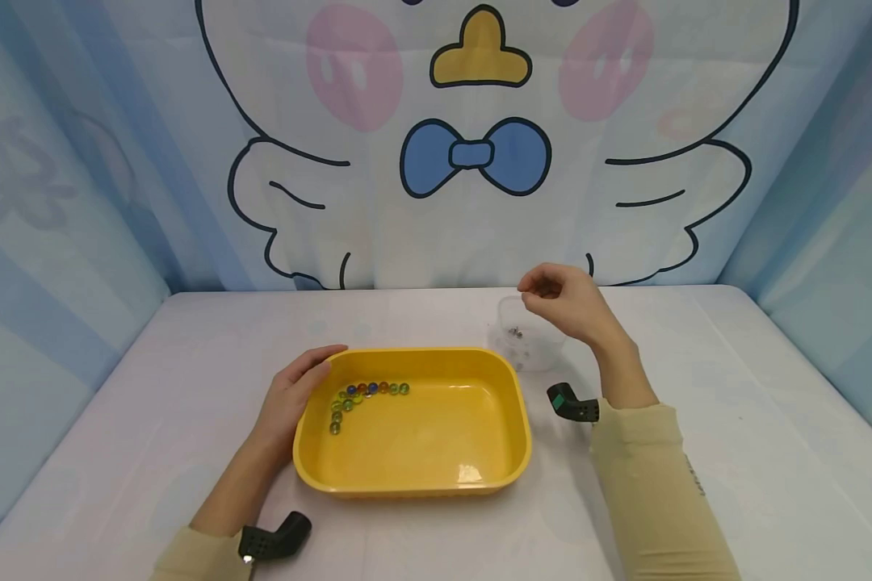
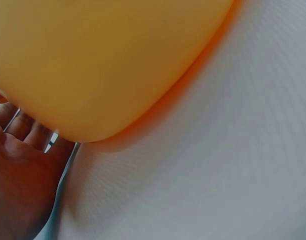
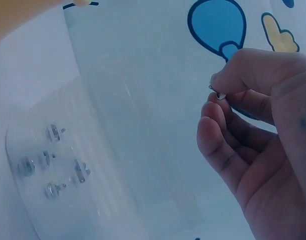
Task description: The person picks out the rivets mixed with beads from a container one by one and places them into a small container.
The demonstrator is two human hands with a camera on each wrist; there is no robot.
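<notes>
At the far left corner of the yellow tray [image 1: 421,460], my left hand [image 1: 291,399] holds the rim, thumb at the edge and fingers along the outside. The left wrist view shows the palm and part of the fingers beside the tray wall [image 2: 113,75]; the fingertips are hidden. Glass marbles [image 1: 374,388] in several colours form a bent line inside the tray. My right hand [image 1: 570,303] is raised over a clear plastic container [image 1: 545,355]. Between thumb and fingertip it pinches a small shiny metal piece [image 3: 220,95], mostly covered by the fingers.
Several small shiny metal pieces [image 3: 54,133] lie in the clear container, which stands behind the tray's right corner. The white table [image 1: 770,452] ends at a printed backdrop [image 1: 472,234], with blue cloth walls [image 1: 51,226] on the sides.
</notes>
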